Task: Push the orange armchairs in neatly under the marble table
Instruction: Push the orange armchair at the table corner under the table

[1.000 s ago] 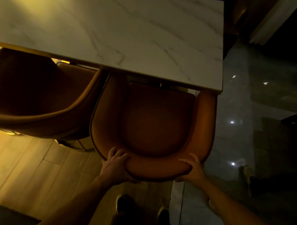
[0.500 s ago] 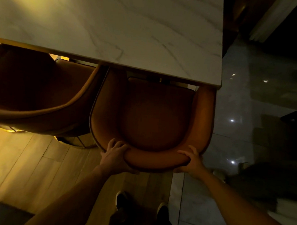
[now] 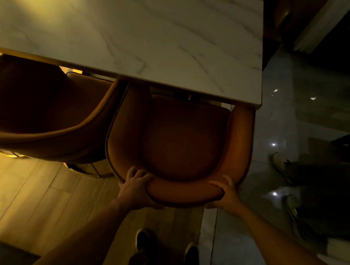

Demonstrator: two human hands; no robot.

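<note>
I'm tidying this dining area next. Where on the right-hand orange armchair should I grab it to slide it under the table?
Grip the curved top of the backrest from behind, one hand at each end of the bend, as the left hand and right hand do here. The padded roll fits a wrapped grip, and the open seat front already faces the marble table, so pushing there likely drives it straight in.

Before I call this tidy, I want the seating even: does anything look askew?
Yes. The left armchair sits angled to the table edge, its back swung outward, while the gripped armchair sits squarer. No damage or spills show.
</note>
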